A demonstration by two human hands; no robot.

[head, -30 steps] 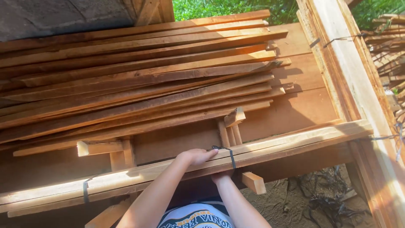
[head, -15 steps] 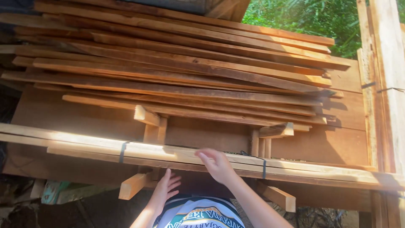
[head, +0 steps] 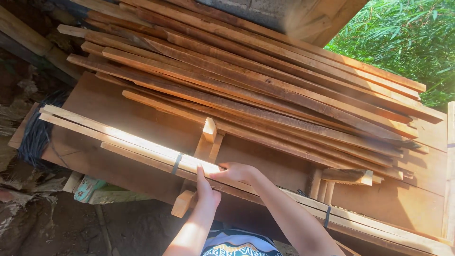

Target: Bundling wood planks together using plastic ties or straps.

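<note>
Two bare hands are seen on a strapped bundle of long wooden slats [head: 142,144], which is laid slantwise across the near edge of a broad plank platform [head: 403,204]. The left hand [head: 207,189] is pressed up against the near side of the bundle from below, fingers stretched upward and mostly open, so nothing is really gripped by it. The right hand [head: 237,171] is laid over the top of the same bundle just beside it, fingers curled loosely over the slats' edge; whether a firm hold is had can't be told. One dark strap [head: 177,163] is wrapped around the bundle just left of the hands, and another dark strap [head: 327,216] is seen further right. Behind it all, a big loose pile of reddish boards [head: 265,90] is stacked on the platform, propped up on short upright wood blocks [head: 208,137]. A stubby block end [head: 182,204] is poked out under the bundle, near the left wrist. Some crumpled teal thing [head: 88,188] is spotted on the dirt ground at lower left, and green foliage [head: 407,42] is lit up at top right.
</note>
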